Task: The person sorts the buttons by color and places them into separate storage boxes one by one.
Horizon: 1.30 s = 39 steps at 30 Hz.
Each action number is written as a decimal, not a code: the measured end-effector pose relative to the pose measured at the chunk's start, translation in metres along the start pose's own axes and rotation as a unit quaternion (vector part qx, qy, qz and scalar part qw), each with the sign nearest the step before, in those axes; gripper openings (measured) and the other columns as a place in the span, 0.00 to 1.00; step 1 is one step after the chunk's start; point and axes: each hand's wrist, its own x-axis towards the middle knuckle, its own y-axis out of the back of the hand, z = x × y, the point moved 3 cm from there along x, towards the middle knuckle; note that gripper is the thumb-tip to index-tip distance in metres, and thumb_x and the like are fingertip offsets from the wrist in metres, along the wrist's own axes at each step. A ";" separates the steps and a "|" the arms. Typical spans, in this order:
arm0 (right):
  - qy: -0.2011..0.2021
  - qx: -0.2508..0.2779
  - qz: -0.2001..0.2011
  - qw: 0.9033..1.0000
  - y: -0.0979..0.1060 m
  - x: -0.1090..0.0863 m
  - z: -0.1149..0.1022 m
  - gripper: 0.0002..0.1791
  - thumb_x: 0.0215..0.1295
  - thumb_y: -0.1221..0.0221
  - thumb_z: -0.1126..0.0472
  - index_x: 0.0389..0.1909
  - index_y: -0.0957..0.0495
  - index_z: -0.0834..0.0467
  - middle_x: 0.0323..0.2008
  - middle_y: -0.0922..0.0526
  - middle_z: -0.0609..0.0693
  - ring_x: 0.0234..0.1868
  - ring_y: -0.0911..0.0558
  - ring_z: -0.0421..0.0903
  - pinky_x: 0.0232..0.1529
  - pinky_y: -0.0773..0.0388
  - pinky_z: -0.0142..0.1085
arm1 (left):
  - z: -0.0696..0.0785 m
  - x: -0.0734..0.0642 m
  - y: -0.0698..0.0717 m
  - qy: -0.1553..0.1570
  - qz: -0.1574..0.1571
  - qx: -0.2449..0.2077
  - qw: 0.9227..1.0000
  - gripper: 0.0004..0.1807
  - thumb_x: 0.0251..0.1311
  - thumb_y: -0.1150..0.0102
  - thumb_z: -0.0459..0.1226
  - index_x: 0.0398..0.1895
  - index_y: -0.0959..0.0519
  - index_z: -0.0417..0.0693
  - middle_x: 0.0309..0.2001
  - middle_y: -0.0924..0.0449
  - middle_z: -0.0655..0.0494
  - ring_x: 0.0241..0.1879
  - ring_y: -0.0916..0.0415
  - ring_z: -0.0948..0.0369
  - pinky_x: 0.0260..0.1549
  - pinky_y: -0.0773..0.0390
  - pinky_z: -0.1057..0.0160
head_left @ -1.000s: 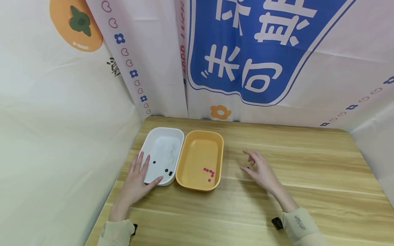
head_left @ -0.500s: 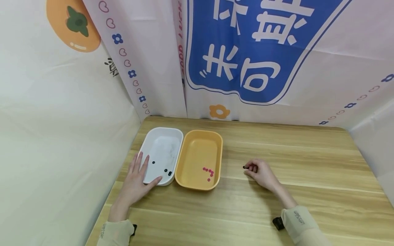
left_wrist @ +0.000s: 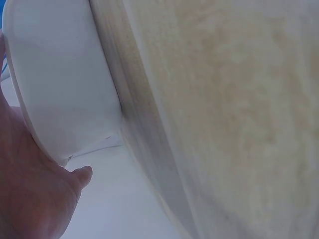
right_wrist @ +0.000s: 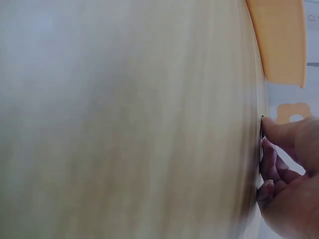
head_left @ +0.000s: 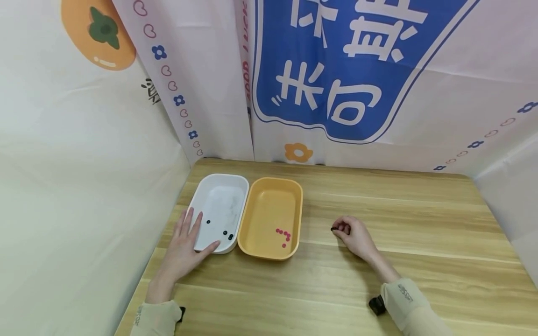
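Observation:
In the head view, my left hand [head_left: 182, 245] lies spread over the near left corner of a white tray [head_left: 224, 179], fingers over its rim. The left wrist view shows the palm beside the outer wall of this white tray. Several small black round pieces [head_left: 225, 233] sit in the tray's near half. Low at the tabletop, right of the yellow tray [head_left: 275, 183], my right hand [head_left: 355, 237] pinches a small black round piece [head_left: 334, 229] between thumb and index finger. Its other fingers are curled. Most of that piece is hidden by the fingertips.
Several small pink round pieces [head_left: 284, 233] lie in the near right part of the yellow tray, which stands beside the white tray. Beneath everything is a wood-grain table [head_left: 399, 196]. Printed cloth [head_left: 311, 135] hangs behind it, with pale cloth at both sides.
My right hand's thumb and fingers have closed from a spread pose onto the small black piece at the table. My left hand stays on the white tray. The head view shifted slightly.

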 end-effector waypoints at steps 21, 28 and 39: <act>-0.002 0.026 0.038 0.999 -0.008 -0.005 0.004 0.03 0.68 0.28 0.71 0.38 0.14 0.63 0.35 0.16 0.55 0.31 0.27 0.34 0.33 0.29 0.27 | 0.000 0.000 -0.001 0.001 0.003 -0.002 1.000 0.59 0.69 0.33 0.62 0.89 0.48 0.39 0.91 0.61 0.35 0.91 0.68 0.36 0.84 0.52 0.25; -0.016 0.067 0.037 0.997 -0.005 -0.003 0.009 0.04 0.75 0.35 0.72 0.47 0.15 0.67 0.36 0.13 0.58 0.32 0.24 0.34 0.33 0.25 0.26 | -0.001 -0.001 -0.001 -0.004 0.012 -0.004 1.000 0.58 0.69 0.33 0.62 0.89 0.47 0.40 0.91 0.60 0.36 0.90 0.64 0.36 0.84 0.49 0.26; -0.064 0.083 0.037 0.994 0.003 -0.003 0.010 0.06 0.71 0.28 0.67 0.45 0.10 0.64 0.36 0.07 0.58 0.31 0.15 0.34 0.32 0.20 0.27 | -0.003 -0.002 -0.002 -0.002 0.010 -0.005 1.000 0.58 0.69 0.33 0.64 0.90 0.46 0.42 0.91 0.60 0.37 0.91 0.67 0.38 0.83 0.49 0.25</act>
